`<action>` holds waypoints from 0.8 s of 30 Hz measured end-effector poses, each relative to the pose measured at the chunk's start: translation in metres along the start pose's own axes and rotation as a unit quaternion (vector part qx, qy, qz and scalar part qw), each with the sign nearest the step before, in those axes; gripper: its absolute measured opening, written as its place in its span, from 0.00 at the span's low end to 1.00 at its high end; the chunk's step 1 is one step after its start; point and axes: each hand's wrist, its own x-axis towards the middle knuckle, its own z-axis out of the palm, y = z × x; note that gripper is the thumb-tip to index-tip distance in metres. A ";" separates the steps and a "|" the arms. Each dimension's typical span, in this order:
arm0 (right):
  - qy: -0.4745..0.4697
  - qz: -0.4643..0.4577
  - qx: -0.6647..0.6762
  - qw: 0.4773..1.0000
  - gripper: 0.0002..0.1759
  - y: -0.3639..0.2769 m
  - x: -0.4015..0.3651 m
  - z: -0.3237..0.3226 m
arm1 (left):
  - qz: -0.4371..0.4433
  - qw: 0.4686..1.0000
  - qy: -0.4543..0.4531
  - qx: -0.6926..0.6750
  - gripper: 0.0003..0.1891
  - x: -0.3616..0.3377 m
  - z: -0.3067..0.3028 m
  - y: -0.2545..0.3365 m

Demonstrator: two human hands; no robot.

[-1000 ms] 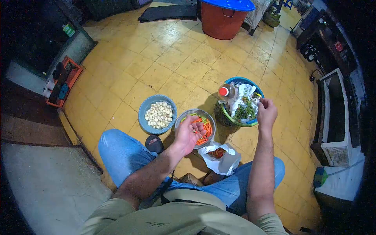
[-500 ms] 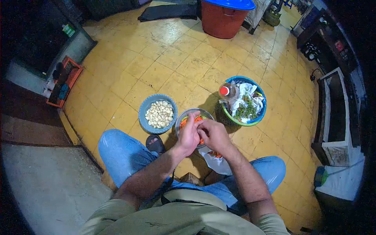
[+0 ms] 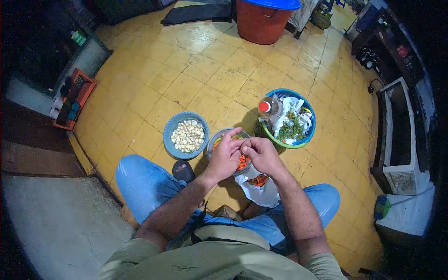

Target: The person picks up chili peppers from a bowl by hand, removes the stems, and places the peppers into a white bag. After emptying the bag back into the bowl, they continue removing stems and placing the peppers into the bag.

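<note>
Both hands meet above a bowl (image 3: pixel 210 145) of red, orange and green chillies. My left hand (image 3: pixel 226 156) has its index finger stretched out, and its other fingertips touch those of my right hand. My right hand (image 3: pixel 262 155) is closed in a pinch; anything between its fingers is too small to make out. Below the right hand, a white plastic bag (image 3: pixel 266 198) lies open with red chillies (image 3: pixel 259 180) on it. A blue-grey basin (image 3: pixel 169 145) of peeled garlic cloves (image 3: pixel 187 136) stands left of the chilli bowl.
Right of the bowl, a blue and green basket (image 3: pixel 311 126) holds a red-capped bottle (image 3: pixel 264 107), plastic bags and green stems. A large red tub (image 3: pixel 261 23) stands at the back. An orange crate (image 3: pixel 88 93) is at the left, a white-framed shelf (image 3: pixel 401 135) at the right.
My hands have turned and opened apart slightly, the right one shifting a little right. More of the chillies in the bowl and on the bag now shows. The view has shifted slightly.
</note>
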 end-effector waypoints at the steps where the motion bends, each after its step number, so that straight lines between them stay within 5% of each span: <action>1: -0.031 0.011 -0.003 0.999 0.06 0.003 0.001 -0.003 | -0.004 1.000 -0.005 0.017 0.29 0.000 -0.001 0.001; 9: 0.314 0.018 -0.078 0.946 0.13 0.040 0.021 -0.111 | 0.020 1.000 0.011 0.001 0.31 0.013 -0.019 -0.013; 12: 0.338 0.038 -0.204 0.918 0.13 0.026 0.005 -0.125 | 0.010 0.999 -0.003 0.033 0.31 0.012 -0.018 -0.014; 15: 0.132 0.074 -0.218 0.964 0.10 -0.011 -0.014 -0.116 | 0.007 0.987 -0.047 0.157 0.30 0.010 -0.015 -0.019; 16: 0.133 0.077 -0.218 0.964 0.10 -0.017 -0.018 -0.110 | -0.004 0.968 -0.067 0.243 0.29 0.009 -0.012 -0.017; 17: 0.013 0.083 -0.262 0.961 0.10 -0.021 -0.023 -0.103 | -0.020 0.957 -0.069 0.281 0.31 0.003 -0.007 -0.014; 18: -0.107 0.087 -0.302 0.943 0.10 -0.024 -0.027 -0.097 | -0.020 0.957 -0.072 0.281 0.31 -0.003 0.001 -0.005; 20: -0.281 0.002 -0.325 0.903 0.10 0.009 -0.032 -0.072 | -0.061 0.877 -0.195 0.435 0.36 -0.014 0.013 0.014; 22: -0.431 0.078 -0.309 0.845 0.14 0.049 -0.031 -0.031 | -0.051 0.861 -0.242 0.444 0.33 -0.018 0.013 0.008; 24: -0.465 0.180 -0.265 0.825 0.21 0.114 -0.033 0.014 | -0.173 0.820 -0.243 0.488 0.28 -0.016 0.015 -0.011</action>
